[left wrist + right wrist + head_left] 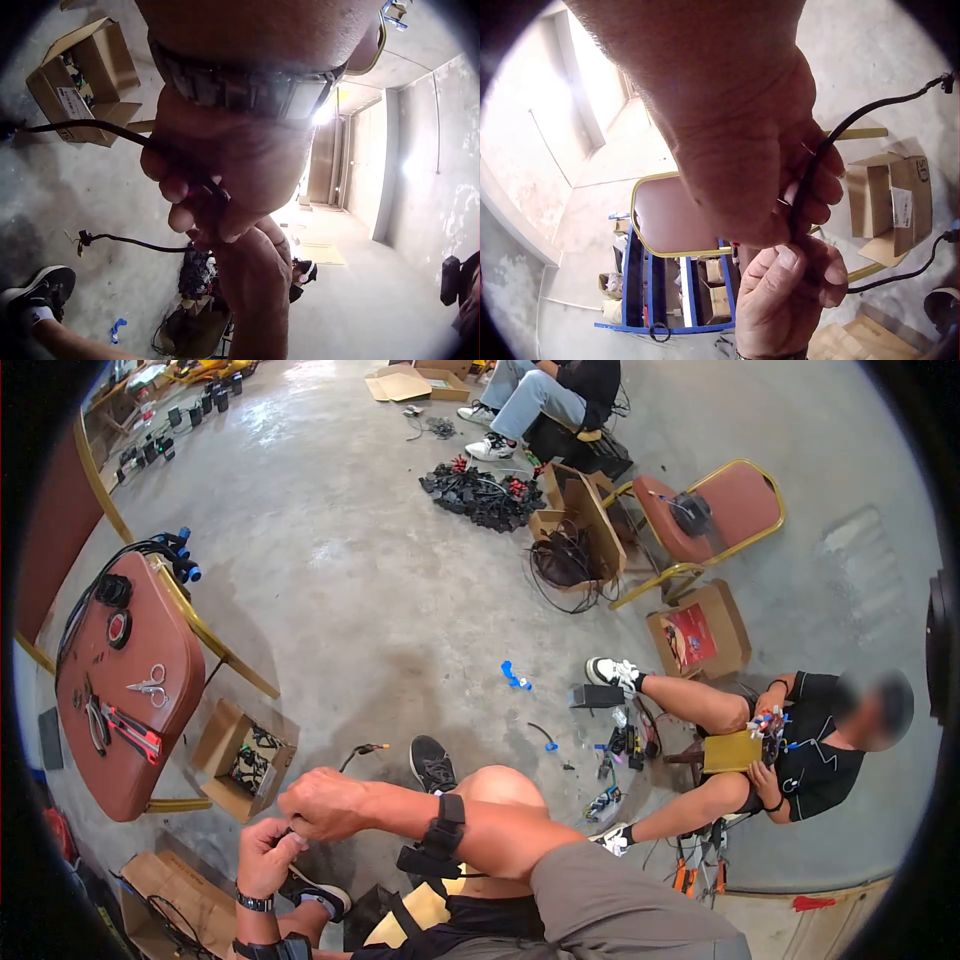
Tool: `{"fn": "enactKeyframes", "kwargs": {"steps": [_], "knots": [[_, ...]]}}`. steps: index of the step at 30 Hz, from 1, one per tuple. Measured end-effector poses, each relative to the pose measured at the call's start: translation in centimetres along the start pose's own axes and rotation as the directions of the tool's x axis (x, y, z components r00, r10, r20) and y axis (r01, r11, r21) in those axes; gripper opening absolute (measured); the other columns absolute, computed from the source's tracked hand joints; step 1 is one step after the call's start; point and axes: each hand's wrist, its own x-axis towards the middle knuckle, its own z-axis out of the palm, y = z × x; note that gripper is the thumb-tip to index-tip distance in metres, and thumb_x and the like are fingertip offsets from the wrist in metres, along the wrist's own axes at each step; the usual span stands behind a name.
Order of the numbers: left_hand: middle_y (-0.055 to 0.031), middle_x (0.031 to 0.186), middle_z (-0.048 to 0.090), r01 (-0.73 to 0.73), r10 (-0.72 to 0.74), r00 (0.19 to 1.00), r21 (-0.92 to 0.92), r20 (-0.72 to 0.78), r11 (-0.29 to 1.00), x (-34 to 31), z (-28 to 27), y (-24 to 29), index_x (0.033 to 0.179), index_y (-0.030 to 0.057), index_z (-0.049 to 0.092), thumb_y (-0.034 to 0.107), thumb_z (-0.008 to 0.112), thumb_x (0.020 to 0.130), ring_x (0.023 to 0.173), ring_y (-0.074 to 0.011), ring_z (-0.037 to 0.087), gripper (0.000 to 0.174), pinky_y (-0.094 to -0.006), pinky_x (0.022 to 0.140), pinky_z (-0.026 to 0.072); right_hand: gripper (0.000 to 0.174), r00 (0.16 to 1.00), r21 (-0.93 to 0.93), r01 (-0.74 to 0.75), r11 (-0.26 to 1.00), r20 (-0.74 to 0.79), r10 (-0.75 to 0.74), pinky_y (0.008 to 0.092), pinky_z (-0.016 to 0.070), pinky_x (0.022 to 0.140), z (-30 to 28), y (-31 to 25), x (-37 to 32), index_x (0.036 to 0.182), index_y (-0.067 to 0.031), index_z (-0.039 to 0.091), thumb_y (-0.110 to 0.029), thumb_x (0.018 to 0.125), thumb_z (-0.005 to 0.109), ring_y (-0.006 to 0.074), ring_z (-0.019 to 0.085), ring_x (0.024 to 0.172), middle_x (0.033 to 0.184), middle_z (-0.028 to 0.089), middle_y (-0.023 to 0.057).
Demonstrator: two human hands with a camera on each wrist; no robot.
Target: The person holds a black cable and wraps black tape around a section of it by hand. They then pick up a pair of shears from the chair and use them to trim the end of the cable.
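Both hands meet at the lower left of the head view. My left hand [264,857], with a watch on its wrist, pinches a black cable [105,126] between thumb and fingers. Right up against it, my right hand [335,807] has its fingers curled round black cable [847,118] too. Two lengths of cable come out from the hands, each with a small connector [84,238] at its far end. One end [372,748], with orange tips, shows past the right hand in the head view. The spot where the fingertips meet is hidden by the hands.
A red chair seat [180,690] on the left bears scissors [150,686], a red cutter [133,732], pliers and tape. Beside it stands an open carton [213,745] of parts. At right a seated person [820,730] holds a yellow piece. Blue fittings [514,676] lie on the floor.
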Motion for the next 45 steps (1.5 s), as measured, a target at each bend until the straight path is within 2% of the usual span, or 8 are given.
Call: {"fn": "enactKeyframes", "kwargs": {"steps": [8, 20, 32, 45], "knots": [[-0.0011, 0.069, 0.064, -0.021, 0.021, 1.000, -0.006, 0.000, 1.000, -0.1, 0.2, 0.2, 0.080, -0.0008, 0.067, 0.000, 0.064, 0.080, 0.058, -0.0056, 0.053, 0.002, -0.0218, 0.052, 0.0419, 0.015, 1.000, -0.019, -0.005, 1.000, 0.011, 0.005, 0.0490, 0.0475, 0.059, 0.0, -0.1, 0.0, 0.069, -0.0013, 0.058, -0.015, 0.073, 0.059, 0.0415, 0.061, 0.068, 0.068, 0.062, 0.0188], [-0.0006, 0.074, 0.066, -0.022, 0.022, 1.000, -0.024, 0.015, 0.999, -0.1, -0.3, -0.5, 0.087, -0.0017, 0.068, 0.000, 0.066, 0.080, 0.061, -0.0050, 0.054, 0.007, -0.0216, 0.054, 0.0424, 0.015, 1.000, -0.014, 0.002, 1.000, 0.002, -0.002, 0.0489, 0.0475, 0.060, 0.0, -0.2, 0.0, 0.068, -0.0010, 0.058, -0.015, 0.072, 0.061, 0.0410, 0.062, 0.069, 0.069, 0.062, 0.0182], [-0.0007, 0.072, 0.065, -0.022, 0.023, 1.000, -0.009, 0.009, 1.000, 0.1, -0.1, -0.8, 0.085, -0.0025, 0.068, 0.000, 0.065, 0.081, 0.059, -0.0049, 0.054, 0.006, -0.0214, 0.052, 0.0423, 0.014, 1.000, -0.021, 0.015, 1.000, -0.013, -0.015, 0.0493, 0.0473, 0.060, 0.0, -0.2, 0.0, 0.067, -0.0008, 0.057, -0.014, 0.071, 0.060, 0.0416, 0.061, 0.068, 0.069, 0.062, 0.0187], [-0.0007, 0.073, 0.064, -0.023, 0.023, 1.000, -0.022, 0.003, 0.999, 0.2, 0.3, -0.3, 0.086, -0.0025, 0.068, 0.000, 0.063, 0.081, 0.061, -0.0053, 0.053, 0.008, -0.0214, 0.054, 0.0410, 0.017, 1.000, -0.045, -0.025, 0.999, 0.012, 0.026, 0.0481, 0.0502, 0.066, -0.1, 0.0, 0.0, 0.074, 0.0000, 0.060, -0.016, 0.071, 0.062, 0.0402, 0.064, 0.075, 0.075, 0.064, 0.0203]]}}
